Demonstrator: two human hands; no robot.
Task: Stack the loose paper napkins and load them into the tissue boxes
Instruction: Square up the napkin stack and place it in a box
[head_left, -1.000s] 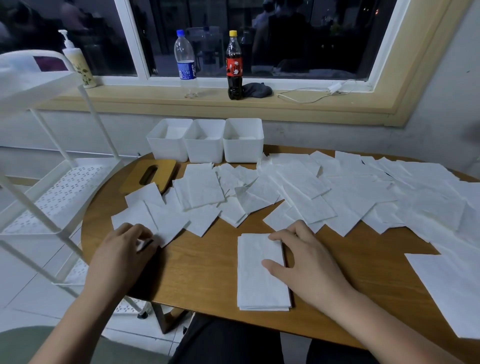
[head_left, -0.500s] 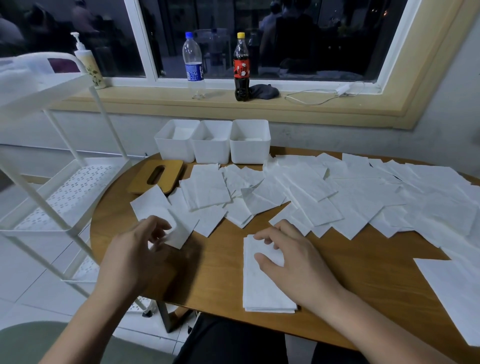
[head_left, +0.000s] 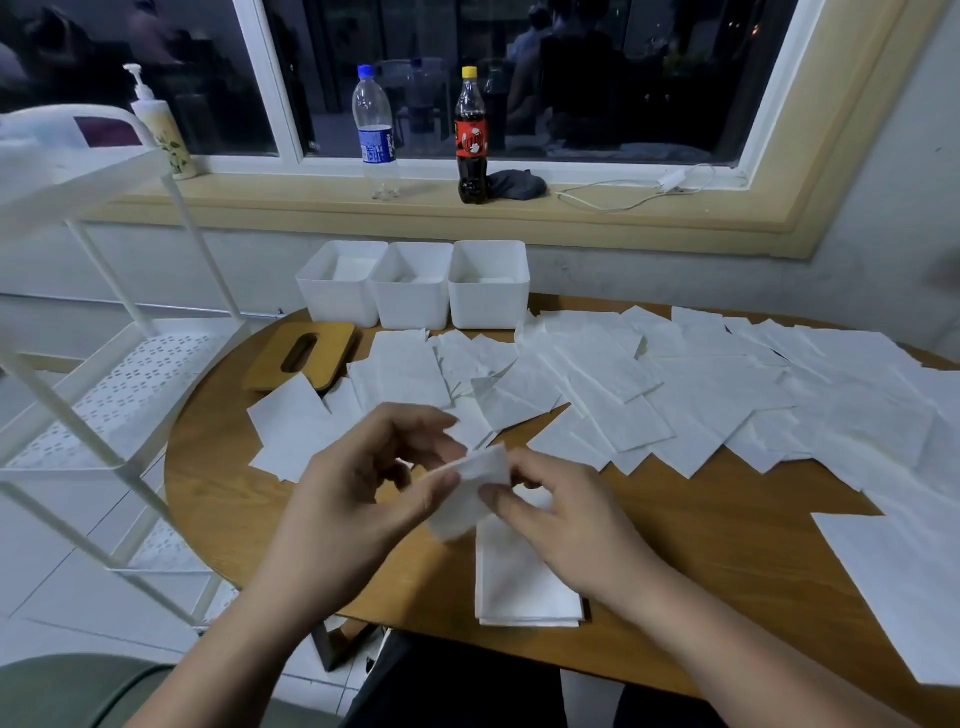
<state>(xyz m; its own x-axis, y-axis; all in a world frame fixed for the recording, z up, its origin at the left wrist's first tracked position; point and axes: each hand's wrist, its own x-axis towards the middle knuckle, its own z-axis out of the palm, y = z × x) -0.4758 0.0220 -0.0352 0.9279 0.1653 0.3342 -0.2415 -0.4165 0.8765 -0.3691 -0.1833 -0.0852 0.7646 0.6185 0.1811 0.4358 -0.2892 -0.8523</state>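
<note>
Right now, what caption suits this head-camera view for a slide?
Left hand and right hand hold one napkin above the stack; three tissue boxes wait behind scattered napkins.

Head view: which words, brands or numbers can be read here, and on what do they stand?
Nothing can be read.
Water bottle: blue label, print too blurred.
Soda bottle: red label, print too blurred.
Pump bottle: leaf pattern only, no legible words.

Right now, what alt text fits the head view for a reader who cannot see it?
The left hand and right hand hold one white paper napkin above a neat stack of napkins on a rounded wooden table. Loose white napkins cover the table beyond, before three open white plastic boxes and a slotted wooden lid.
</note>
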